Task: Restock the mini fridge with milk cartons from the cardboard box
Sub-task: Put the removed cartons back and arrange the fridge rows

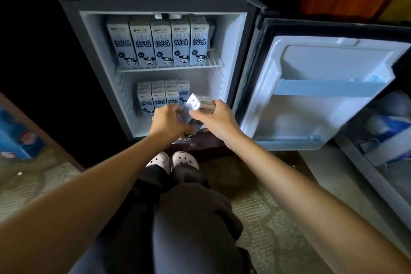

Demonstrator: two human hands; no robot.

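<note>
Mini fridge (155,4): stands open, door (322,62) swung right.
Wire shelf (169,68): five upright cartons (161,44) in a row.
Fridge floor: stacked cartons (158,98) at back left.
Held carton (195,104): tilted, over the floor's front right.
Left hand (169,120): fingers curled round its lower part.
Right hand (216,118): fingers clamped on its top end.

Dim room, light only from inside the mini fridge (155,51); edges bowed, soft blur throughout.
</note>
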